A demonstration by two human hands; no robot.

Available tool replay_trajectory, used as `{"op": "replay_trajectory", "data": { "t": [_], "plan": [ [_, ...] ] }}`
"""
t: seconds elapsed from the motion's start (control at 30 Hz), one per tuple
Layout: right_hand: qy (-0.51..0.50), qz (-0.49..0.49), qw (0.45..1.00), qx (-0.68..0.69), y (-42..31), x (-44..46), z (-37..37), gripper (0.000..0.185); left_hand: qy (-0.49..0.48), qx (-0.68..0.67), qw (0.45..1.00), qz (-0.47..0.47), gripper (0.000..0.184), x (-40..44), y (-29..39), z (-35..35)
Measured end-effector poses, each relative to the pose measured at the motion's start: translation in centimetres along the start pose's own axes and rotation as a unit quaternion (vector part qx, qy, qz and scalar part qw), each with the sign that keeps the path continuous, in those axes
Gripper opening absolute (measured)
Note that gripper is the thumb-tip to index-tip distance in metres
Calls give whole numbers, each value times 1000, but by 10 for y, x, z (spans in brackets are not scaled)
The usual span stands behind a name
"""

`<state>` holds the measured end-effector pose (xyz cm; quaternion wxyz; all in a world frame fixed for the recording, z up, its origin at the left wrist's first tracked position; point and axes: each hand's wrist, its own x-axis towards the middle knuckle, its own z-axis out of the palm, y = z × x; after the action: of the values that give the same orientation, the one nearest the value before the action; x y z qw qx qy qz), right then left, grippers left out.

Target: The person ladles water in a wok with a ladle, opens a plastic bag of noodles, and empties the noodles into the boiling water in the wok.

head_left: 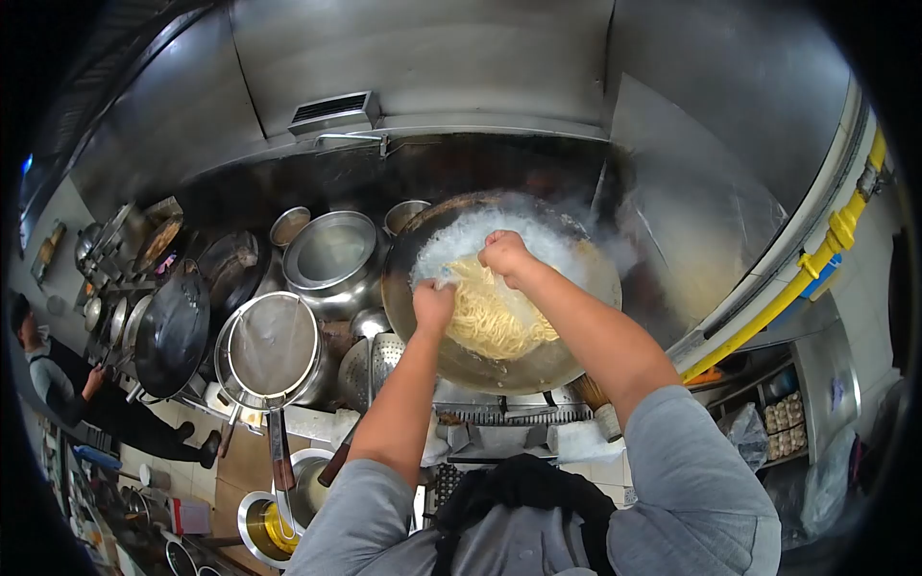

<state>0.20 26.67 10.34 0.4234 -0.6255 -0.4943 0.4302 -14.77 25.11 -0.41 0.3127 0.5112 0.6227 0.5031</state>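
Note:
Below my hands, a large wok (603, 286) holds steaming, whitish bubbling water. Pale yellow noodles (485, 324) lie in a heap at its near side, beneath my hands. My left hand (434, 304) is closed on one edge of a clear plastic bag (520, 305). Slightly farther out, my right hand (504, 256) is closed in a fist on another part of the same bag. Some noodles show through or under the bag; where the bag's mouth lies, I cannot make out.
Left of the wok stand a round metal pot (332, 252), a fine-mesh strainer (275, 344) and perforated ladles (386, 360). A dark wok (173, 336) sits farther left, near another person (62, 370). A yellow pipe (759, 322) runs along the right.

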Motion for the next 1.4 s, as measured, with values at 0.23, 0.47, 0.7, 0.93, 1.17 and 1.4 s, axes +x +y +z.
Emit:
{"op": "replay_trajectory", "data": {
  "t": [0.23, 0.47, 0.7, 0.93, 1.17, 1.4],
  "plan": [
    [34, 47, 993, 100, -10, 4, -13, 23, 58, 178, 980, 74, 21, 1, 27, -11],
    [-6, 18, 999, -28, 23, -2, -21, 21, 41, -134, 990, -6, 27, 41, 55, -6],
    [-47, 4, 996, -71, 53, -16, -17, 19, 19, -235, 972, 3, 27, 82, 92, 2],
    [-104, -47, 988, -99, 25, -23, -1, 57, -27, -168, 984, 61, 28, 73, 160, -16],
    [-50, -248, 967, -18, -2, -26, 13, 73, -161, -334, 922, 112, 23, 15, 252, -41],
    [-116, -38, 936, 329, -32, -48, -68, 47, 93, -46, 948, 301, 32, -35, 235, -87]
  ]
}}
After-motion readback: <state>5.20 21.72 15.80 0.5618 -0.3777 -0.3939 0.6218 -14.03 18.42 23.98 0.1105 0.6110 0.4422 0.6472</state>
